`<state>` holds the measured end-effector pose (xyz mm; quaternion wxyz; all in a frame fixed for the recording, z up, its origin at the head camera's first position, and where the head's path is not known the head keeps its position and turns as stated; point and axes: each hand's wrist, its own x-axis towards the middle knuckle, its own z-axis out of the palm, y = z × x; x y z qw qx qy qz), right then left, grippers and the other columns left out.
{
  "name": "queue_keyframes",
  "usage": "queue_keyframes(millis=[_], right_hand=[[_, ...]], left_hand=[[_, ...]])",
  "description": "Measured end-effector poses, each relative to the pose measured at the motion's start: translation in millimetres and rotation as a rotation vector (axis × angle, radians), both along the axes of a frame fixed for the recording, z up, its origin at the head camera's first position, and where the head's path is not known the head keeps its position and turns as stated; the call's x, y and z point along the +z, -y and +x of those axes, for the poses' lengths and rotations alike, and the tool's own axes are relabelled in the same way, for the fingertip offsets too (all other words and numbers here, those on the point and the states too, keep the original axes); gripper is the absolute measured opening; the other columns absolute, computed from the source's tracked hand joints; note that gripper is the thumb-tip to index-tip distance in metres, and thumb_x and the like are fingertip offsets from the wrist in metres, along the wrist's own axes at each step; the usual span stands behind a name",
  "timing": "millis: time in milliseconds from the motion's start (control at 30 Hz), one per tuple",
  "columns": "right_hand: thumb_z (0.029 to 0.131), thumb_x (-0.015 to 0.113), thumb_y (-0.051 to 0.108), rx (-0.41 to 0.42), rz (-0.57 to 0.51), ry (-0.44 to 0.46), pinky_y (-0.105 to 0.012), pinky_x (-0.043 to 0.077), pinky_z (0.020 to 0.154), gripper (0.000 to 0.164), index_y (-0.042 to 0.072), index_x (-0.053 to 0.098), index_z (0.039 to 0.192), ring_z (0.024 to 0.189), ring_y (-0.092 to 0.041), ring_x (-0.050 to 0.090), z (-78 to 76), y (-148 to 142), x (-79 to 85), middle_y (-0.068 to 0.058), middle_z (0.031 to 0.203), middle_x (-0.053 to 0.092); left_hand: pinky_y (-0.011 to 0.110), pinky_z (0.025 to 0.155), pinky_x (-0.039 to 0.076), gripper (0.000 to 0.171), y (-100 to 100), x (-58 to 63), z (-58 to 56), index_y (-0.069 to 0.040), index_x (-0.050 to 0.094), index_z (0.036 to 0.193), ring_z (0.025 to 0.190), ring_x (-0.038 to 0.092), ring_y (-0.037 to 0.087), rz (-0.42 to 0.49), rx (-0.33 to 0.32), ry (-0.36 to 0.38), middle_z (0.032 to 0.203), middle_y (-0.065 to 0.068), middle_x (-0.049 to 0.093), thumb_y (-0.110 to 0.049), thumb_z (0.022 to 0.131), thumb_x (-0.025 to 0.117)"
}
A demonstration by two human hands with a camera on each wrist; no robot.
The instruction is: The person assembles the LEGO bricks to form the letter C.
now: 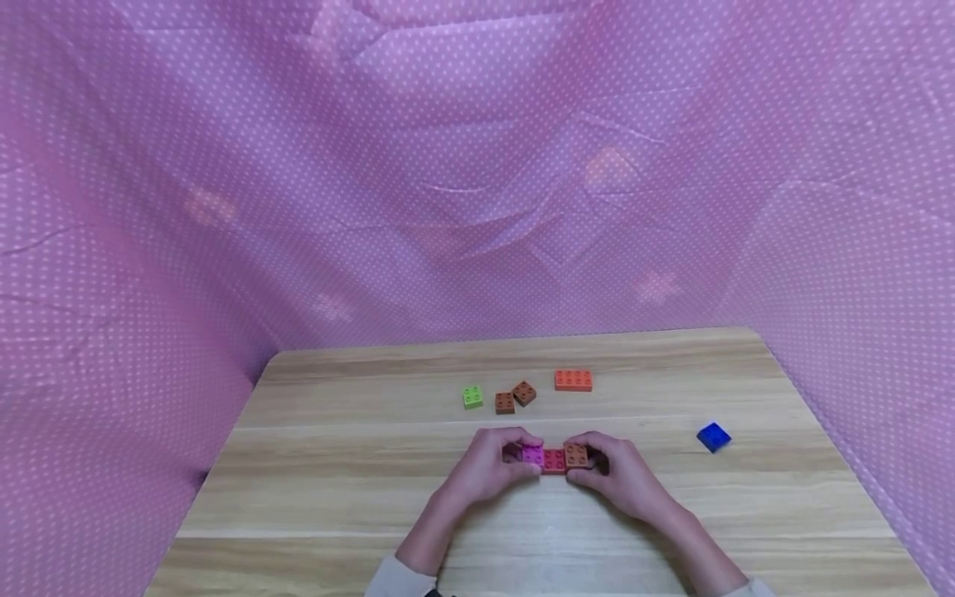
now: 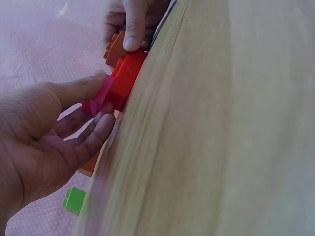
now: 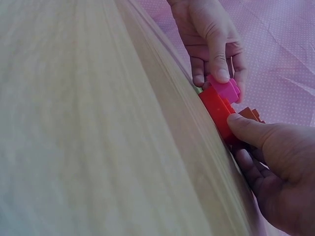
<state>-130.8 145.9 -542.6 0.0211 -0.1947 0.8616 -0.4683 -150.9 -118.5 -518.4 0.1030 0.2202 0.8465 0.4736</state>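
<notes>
A red building brick (image 1: 554,461) lies near the middle of the table with its studs up. On its left end sits a small pink brick (image 1: 533,454), which my left hand (image 1: 485,466) pinches between thumb and fingers. At the other end my right hand (image 1: 628,474) grips a small brown brick (image 1: 576,455) on top of the red one. In the right wrist view the right thumb also reaches the side of the red brick (image 3: 216,112). Whether the brown brick is fully pressed down I cannot tell. Bare red studs show between the two small bricks.
Behind the hands lie a lime green brick (image 1: 472,397), two brown bricks (image 1: 505,403) touching or nearly so, and a long orange brick (image 1: 573,381). A blue brick (image 1: 714,437) is off to the right. Pink dotted cloth (image 1: 477,207) surrounds the wooden table (image 1: 336,464).
</notes>
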Motion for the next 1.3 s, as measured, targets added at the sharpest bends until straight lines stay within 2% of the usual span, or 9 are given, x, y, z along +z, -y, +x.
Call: queue_keyframes(millis=[367, 633, 900, 1033, 1133, 1200, 1300], right_hand=[[0.087, 0.088, 0.019, -0.012, 0.023, -0.008, -0.028, 0.059, 0.089, 0.044, 0.015, 0.073, 0.128, 0.103, -0.012, 0.070, -0.1, 1, 1.4, 0.006, 0.118, 0.075], [0.088, 0.087, 0.020, -0.007, 0.026, -0.002, -0.030, 0.059, 0.094, 0.043, 0.016, 0.073, 0.128, 0.109, -0.015, 0.071, 0.1, 1, 0.9, 0.005, 0.121, 0.075], [0.088, 0.087, 0.019, -0.011, 0.000, 0.034, -0.026, 0.058, 0.086, 0.042, 0.017, 0.072, 0.127, 0.100, -0.011, 0.068, -0.3, 1, -0.8, 0.007, 0.117, 0.074], [0.088, 0.087, 0.020, -0.013, -0.007, 0.052, -0.026, 0.057, 0.084, 0.042, 0.018, 0.072, 0.127, 0.098, -0.011, 0.067, -0.5, 0, -1.2, 0.007, 0.116, 0.074], [0.088, 0.087, 0.021, -0.012, -0.014, 0.061, -0.026, 0.058, 0.085, 0.041, 0.019, 0.072, 0.127, 0.099, -0.011, 0.067, -0.9, 0, -1.1, 0.007, 0.115, 0.074], [0.089, 0.087, 0.021, -0.013, -0.018, 0.063, -0.026, 0.058, 0.085, 0.041, 0.019, 0.072, 0.127, 0.099, -0.011, 0.068, -1.1, 0, -1.1, 0.008, 0.115, 0.074], [0.089, 0.087, 0.021, -0.012, -0.018, 0.056, -0.026, 0.057, 0.086, 0.042, 0.019, 0.072, 0.128, 0.099, -0.011, 0.068, -1.3, 0, -1.1, 0.008, 0.115, 0.074]], left_hand=[[0.022, 0.079, 0.058, 0.037, -3, 2.1, 0.0, -0.014, 0.078, 0.119, 0.087, 0.066, 0.007, -0.013, 0.030, 0.022, 0.098, -0.010, 0.074, -0.015, 0.084, 0.089], [0.023, 0.076, 0.058, 0.037, -1, -0.7, -0.7, -0.019, 0.078, 0.118, 0.083, 0.066, 0.006, -0.009, 0.034, 0.041, 0.097, -0.010, 0.074, -0.016, 0.083, 0.090], [0.023, 0.076, 0.059, 0.036, -2, -3.6, -1.2, -0.017, 0.076, 0.118, 0.084, 0.067, 0.008, 0.021, 0.017, 0.071, 0.097, -0.008, 0.073, -0.014, 0.085, 0.088], [0.023, 0.077, 0.060, 0.036, -2, -4.2, -2.0, -0.016, 0.073, 0.121, 0.085, 0.067, 0.008, 0.025, -0.016, 0.080, 0.097, -0.009, 0.071, -0.015, 0.087, 0.087], [0.024, 0.080, 0.061, 0.045, 4, -2.6, -5.7, -0.015, 0.071, 0.127, 0.089, 0.068, 0.010, 0.024, -0.065, 0.083, 0.103, -0.006, 0.071, -0.015, 0.086, 0.089], [0.025, 0.084, 0.062, 0.052, 11, -1.0, -9.5, -0.014, 0.069, 0.132, 0.094, 0.070, 0.014, 0.031, -0.089, 0.104, 0.114, -0.003, 0.072, -0.013, 0.084, 0.090], [0.026, 0.087, 0.061, 0.057, 28, -0.4, -16.7, -0.012, 0.067, 0.136, 0.101, 0.071, 0.019, 0.039, -0.078, 0.120, 0.128, 0.004, 0.070, -0.013, 0.084, 0.090]])
